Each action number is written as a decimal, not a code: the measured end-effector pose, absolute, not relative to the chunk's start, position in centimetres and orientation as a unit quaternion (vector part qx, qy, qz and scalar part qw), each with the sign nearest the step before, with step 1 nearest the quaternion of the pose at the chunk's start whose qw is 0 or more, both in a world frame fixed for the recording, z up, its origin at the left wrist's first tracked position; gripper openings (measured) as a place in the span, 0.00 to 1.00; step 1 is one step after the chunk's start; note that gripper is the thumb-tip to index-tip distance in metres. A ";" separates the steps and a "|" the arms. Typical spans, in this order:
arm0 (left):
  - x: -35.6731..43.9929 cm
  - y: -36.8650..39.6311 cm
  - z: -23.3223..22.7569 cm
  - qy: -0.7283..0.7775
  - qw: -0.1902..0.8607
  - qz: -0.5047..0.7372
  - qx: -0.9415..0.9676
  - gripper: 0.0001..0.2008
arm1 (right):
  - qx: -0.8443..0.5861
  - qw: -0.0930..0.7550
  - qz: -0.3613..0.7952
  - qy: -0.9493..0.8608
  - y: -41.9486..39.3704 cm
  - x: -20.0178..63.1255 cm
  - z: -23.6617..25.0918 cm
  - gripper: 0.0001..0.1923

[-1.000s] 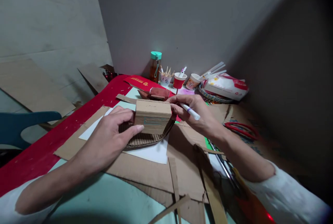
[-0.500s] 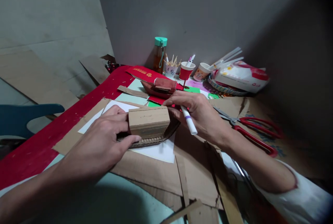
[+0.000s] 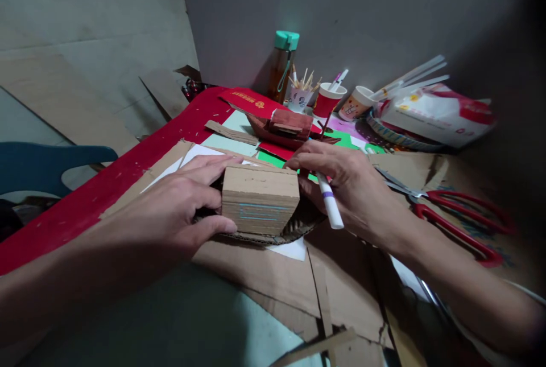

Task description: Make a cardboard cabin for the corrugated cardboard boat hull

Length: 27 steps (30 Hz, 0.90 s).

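Observation:
A cardboard model boat (image 3: pixel 261 196) stands in front of me, its boxy cabin set on a curved hull of corrugated card. Blue lines form a long rectangle on the cabin's near side. My left hand (image 3: pixel 194 199) grips the boat's left end, thumb on the near edge and fingers behind the cabin. In my right hand (image 3: pixel 341 176) is a white marker with a purple band (image 3: pixel 330 202), lying between thumb and fingers with its end toward me. Those fingertips are at the cabin's upper right corner. The marker's far end is hidden.
Behind stands a reddish-brown model boat (image 3: pixel 290 125). Along the wall are a bottle (image 3: pixel 281 68), a toothpick cup (image 3: pixel 300 97) and a red pen cup (image 3: pixel 328 99). Red-handled scissors (image 3: pixel 460 213) lie at right. Cardboard sheets (image 3: pixel 264 267) lie beneath the boat.
The cabin's near side has turned more toward me, and its blue lines now show clearly. My left fingers have moved up behind the cabin. The whole view has shifted.

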<state>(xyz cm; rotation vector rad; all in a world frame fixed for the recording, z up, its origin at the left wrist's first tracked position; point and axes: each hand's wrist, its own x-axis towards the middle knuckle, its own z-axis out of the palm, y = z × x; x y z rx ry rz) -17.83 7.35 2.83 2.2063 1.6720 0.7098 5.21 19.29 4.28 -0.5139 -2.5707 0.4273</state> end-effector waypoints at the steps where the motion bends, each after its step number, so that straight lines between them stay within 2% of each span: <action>1: -18.1 7.3 2.6 0.573 0.137 0.255 0.767 0.12 | -0.187 0.242 0.145 -0.941 19.2 5.2 4.3 0.12; 9: -19.2 7.3 1.6 0.584 0.129 0.261 0.758 0.07 | -0.175 0.275 0.110 -0.939 18.8 4.8 4.1 0.14; 13: -19.4 7.3 2.0 0.580 0.138 0.256 0.761 0.08 | -0.187 0.236 0.103 -0.948 18.4 4.7 4.3 0.15; 18: -19.5 7.3 3.6 0.621 0.199 0.207 0.729 0.11 | -0.166 0.220 0.072 -0.959 17.6 4.7 4.7 0.16; 22: -19.5 6.7 4.2 0.630 0.236 0.223 0.706 0.03 | -0.197 0.199 0.033 -0.959 16.9 4.5 4.4 0.17; 27: -19.4 6.1 3.8 0.619 0.176 0.276 0.714 0.15 | -0.222 0.184 0.041 -0.957 17.0 4.2 4.4 0.17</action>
